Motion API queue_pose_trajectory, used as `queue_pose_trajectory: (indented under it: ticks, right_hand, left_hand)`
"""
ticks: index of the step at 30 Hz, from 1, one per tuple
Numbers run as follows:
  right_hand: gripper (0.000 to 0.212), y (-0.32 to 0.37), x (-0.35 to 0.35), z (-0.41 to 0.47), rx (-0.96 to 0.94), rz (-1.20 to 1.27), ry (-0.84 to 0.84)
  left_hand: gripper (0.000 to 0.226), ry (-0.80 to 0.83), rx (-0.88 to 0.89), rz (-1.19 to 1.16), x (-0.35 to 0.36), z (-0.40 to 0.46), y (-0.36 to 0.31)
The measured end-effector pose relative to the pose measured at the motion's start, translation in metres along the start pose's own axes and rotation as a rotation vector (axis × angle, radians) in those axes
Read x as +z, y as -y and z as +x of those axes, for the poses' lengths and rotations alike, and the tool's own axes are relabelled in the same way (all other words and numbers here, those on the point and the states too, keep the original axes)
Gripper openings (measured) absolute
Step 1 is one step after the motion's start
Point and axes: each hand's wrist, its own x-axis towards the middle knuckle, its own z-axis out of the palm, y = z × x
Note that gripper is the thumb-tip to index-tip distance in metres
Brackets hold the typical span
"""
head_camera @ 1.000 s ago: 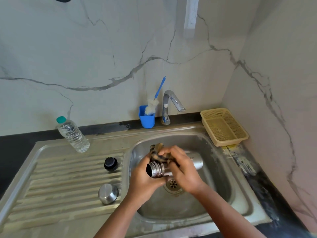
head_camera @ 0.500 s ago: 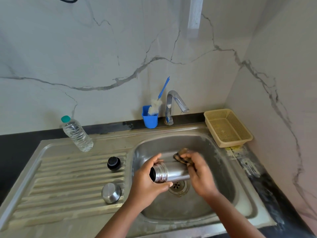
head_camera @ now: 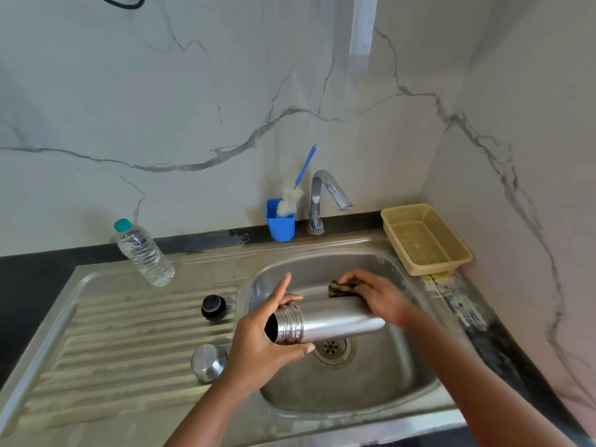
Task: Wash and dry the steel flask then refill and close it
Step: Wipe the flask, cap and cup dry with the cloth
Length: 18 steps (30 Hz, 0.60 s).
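The steel flask [head_camera: 335,319] lies sideways over the sink basin [head_camera: 380,375], its open threaded mouth pointing left. My left hand [head_camera: 261,340] grips it around the neck. My right hand [head_camera: 379,295] presses a dark striped scrub pad [head_camera: 342,288] against the flask's far end. The flask's black inner stopper [head_camera: 213,306] and its steel cap [head_camera: 209,362] sit on the ribbed drainboard [head_camera: 113,343] to the left. A clear water bottle [head_camera: 142,251] with a green cap stands at the drainboard's back edge.
A chrome tap [head_camera: 324,196] stands behind the basin, with no water running. Beside it a blue cup [head_camera: 280,222] holds a bottle brush [head_camera: 295,191]. A beige plastic basket [head_camera: 425,238] sits at the back right corner. Marble walls close in behind and on the right.
My right hand slid the scrub pad from the flask's neck along the body to its far end. My left hand kept its hold near the mouth.
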Motion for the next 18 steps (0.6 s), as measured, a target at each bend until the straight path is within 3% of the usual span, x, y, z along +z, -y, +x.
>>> queue_pose_trajectory:
  ticks: [4, 6, 11, 14, 18]
  right_hand:
    - [0.026, -0.023, 0.006, -0.009, 0.252, 0.755, -0.077]
    - [0.023, -0.024, 0.023, -0.017, 0.309, 0.953, -0.177]
    - [0.007, -0.019, 0.058, -0.026, 0.453, 1.153, -0.422]
    - [0.011, -0.023, 0.063, -0.033, 0.453, 1.174, -0.51]
    - [0.027, -0.024, 0.05, -0.043, 0.362, 1.326, -0.485]
  left_hand:
    - [0.106, -0.059, -0.068, -0.116, -0.008, 0.001, 0.005]
    - [0.104, -0.076, -0.092, -0.126, -0.005, 0.0, 0.008]
    - [0.102, -0.019, 0.036, 0.124, 0.004, -0.004, 0.007]
    - [0.1, 0.054, 0.166, 0.301, 0.01, -0.003, 0.005]
    - [0.091, 0.026, 0.108, 0.134, 0.008, 0.001, -0.004]
